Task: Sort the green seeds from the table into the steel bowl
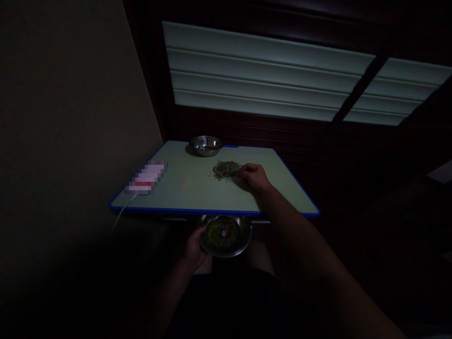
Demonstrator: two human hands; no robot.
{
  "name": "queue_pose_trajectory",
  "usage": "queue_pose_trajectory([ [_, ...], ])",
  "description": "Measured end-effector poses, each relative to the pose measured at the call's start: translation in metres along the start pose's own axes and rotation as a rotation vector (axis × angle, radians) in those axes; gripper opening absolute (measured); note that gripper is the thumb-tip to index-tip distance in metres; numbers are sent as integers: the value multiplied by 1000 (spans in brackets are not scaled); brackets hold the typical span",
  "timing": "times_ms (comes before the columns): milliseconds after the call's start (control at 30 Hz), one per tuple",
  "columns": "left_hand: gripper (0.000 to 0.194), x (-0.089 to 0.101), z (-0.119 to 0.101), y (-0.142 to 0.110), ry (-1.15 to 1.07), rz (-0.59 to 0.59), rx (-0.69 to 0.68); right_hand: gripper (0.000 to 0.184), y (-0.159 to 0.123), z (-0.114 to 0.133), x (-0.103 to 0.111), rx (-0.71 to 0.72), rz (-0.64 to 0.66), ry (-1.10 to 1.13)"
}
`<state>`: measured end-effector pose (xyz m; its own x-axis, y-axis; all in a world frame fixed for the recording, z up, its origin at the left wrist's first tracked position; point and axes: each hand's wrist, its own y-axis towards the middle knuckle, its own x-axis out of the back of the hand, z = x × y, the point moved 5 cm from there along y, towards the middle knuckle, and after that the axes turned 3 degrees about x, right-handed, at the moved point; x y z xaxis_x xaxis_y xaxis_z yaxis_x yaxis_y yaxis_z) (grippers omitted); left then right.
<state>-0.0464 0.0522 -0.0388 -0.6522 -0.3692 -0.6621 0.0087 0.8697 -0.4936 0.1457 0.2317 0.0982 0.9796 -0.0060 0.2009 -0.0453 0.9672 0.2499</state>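
Observation:
My left hand (195, 245) grips the left rim of a metal bowl (245, 242), held just below the table's near edge. Greenish grains (213, 233) lie in this bowl, along with a small dark item with a red and white label (224, 230). Over the table, the fingers of my right hand (254, 176) are pinched together at the right side of a loose pile of small green-brown grains (223, 170). Something thin and greyish may be between those fingertips, but the dim light hides what it is.
The small pale table (176, 188) has a blue edge. A second metal bowl (206, 147) stands at its back. At the left lies a blurred-out phone-like device (146, 178) with a white cable (122, 212) running off the edge. A wall (88, 94) borders the left side; slatted panels (254, 70) rise behind.

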Motion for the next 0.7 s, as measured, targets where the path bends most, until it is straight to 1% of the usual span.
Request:
queue_pose_trajectory([
  [133,17,-2,0,-1,-9,5,14,15,0,0,0,17,-5,-19],
  [333,17,-2,1,-2,-4,7,24,17,1,-1,0,4,-3,-41],
  [400,17,-2,1,-1,-6,16,29,16,1,-1,1,8,-26,-32],
  [567,15,-1,1,-1,-2,10,38,14,3,-1,8,29,-129,-77],
  [700,14,-1,1,0,6,-5,26,13,4,-3,9,35,-132,-97],
])
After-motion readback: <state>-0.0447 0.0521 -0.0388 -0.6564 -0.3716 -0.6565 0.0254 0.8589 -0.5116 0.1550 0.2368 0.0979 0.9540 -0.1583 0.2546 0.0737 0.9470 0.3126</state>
